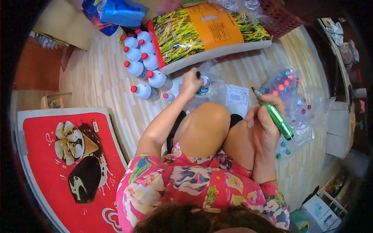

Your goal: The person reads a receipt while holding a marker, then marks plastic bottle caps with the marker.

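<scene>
A green marker (276, 119) is in my right hand (268, 116), its dark tip bare and pointing up and left. The hand is raised above my right knee, the fingers closed around the barrel. Farther forward, my left hand (191, 82) is closed, and a small black cap (198, 74) shows at its fingertips. Right beside those fingers lies a clear plastic bag (217, 91) with a bottle (206, 81) in it. Whether the left hand also touches that bottle I cannot tell. White bottles with red caps (143, 92) stand in a group to the left of this hand.
A large rice sack (175, 37) lies ahead. Bagged bottles (291, 93) with red and green caps are at the right. A printed paper (237, 97) rests on the floor by my knees. At my left stands a red box-like surface with ice-cream pictures (50, 167).
</scene>
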Action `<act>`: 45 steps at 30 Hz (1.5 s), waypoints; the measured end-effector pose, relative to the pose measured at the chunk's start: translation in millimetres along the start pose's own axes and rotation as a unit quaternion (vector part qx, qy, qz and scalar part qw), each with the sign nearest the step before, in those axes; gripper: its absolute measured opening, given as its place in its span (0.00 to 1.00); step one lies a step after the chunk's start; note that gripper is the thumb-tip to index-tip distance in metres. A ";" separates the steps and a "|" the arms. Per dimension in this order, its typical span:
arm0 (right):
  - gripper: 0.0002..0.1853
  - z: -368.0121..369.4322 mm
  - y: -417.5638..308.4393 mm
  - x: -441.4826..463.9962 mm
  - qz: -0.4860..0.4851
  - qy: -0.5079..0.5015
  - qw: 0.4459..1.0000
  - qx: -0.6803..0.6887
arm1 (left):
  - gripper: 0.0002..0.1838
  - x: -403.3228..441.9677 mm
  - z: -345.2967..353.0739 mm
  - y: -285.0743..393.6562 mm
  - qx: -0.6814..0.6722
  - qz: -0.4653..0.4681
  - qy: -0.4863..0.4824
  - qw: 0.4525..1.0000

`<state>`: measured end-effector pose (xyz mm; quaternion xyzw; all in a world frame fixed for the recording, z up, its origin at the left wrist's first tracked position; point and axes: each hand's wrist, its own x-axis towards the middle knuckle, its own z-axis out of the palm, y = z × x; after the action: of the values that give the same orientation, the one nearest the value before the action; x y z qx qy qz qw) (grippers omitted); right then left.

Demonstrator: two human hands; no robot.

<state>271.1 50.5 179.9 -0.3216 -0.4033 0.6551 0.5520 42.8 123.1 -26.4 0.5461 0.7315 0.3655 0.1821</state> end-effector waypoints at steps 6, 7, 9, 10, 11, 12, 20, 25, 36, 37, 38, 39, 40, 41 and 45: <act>0.25 15.2 13.2 9.9 -0.114 -0.033 0.993 0.013 | 0.16 -37.7 -153.9 75.6 -0.253 -0.029 0.048 0.966; 0.29 13.8 14.0 11.0 -0.119 -0.044 0.992 0.029 | 0.16 -48.3 -170.0 93.4 -0.308 -0.039 0.032 0.950; 0.29 13.6 11.9 9.6 -0.100 -0.029 0.993 0.063 | 0.16 -68.9 -187.0 121.5 -0.364 -0.031 0.018 0.931; 0.29 12.5 9.9 7.7 -0.090 -0.019 0.993 0.077 | 0.17 -78.7 -187.5 132.0 -0.364 -0.013 0.019 0.931; 0.24 12.5 7.7 8.8 -0.098 -0.045 0.990 0.096 | 0.17 -88.8 -185.9 140.5 -0.365 0.005 0.019 0.931; 0.22 11.7 5.5 7.5 -0.085 -0.041 0.993 0.065 | 0.17 -98.7 -182.8 147.4 -0.376 0.010 0.005 0.927; 0.13 21.7 3.5 -11.7 -0.015 0.023 0.998 -0.049 | 0.18 -133.6 -135.7 154.2 -0.347 0.120 0.011 0.930; 0.12 17.2 7.4 -11.4 -0.040 0.002 0.997 -0.065 | 0.19 -132.9 -126.7 149.2 -0.372 0.143 0.022 0.917; 0.09 7.3 6.5 -17.2 -0.077 0.013 0.982 -0.173 | 0.18 -134.0 -122.4 149.0 -0.382 0.158 -0.013 0.910; 0.09 9.3 6.0 -17.4 -0.077 0.013 0.981 -0.178 | 0.17 -133.9 -123.1 149.5 -0.383 0.157 -0.013 0.910; 0.09 9.2 6.8 -17.3 -0.083 0.007 0.977 -0.195 | 0.17 -134.2 -123.7 150.2 -0.393 0.157 -0.014 0.906; 0.09 8.0 8.3 -17.1 -0.088 0.002 0.973 -0.212 | 0.17 -134.6 -124.2 150.9 -0.403 0.157 -0.015 0.902; 0.09 8.0 8.9 -17.3 -0.093 -0.003 0.969 -0.228 | 0.17 -135.2 -124.8 151.0 -0.413 0.156 -0.016 0.897; 0.09 9.1 8.2 -17.7 -0.092 -0.004 0.970 -0.226 | 0.17 -135.7 -125.3 150.6 -0.419 0.149 -0.019 0.896; 0.09 9.1 8.3 -18.3 -0.088 -0.013 0.972 -0.217 | 0.17 -136.3 -126.3 149.2 -0.436 0.139 -0.028 0.889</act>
<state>262.8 30.5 176.4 -0.3887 -0.5698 0.5046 0.5192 104.1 -26.0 149.1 0.5176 0.4095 0.6537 0.3702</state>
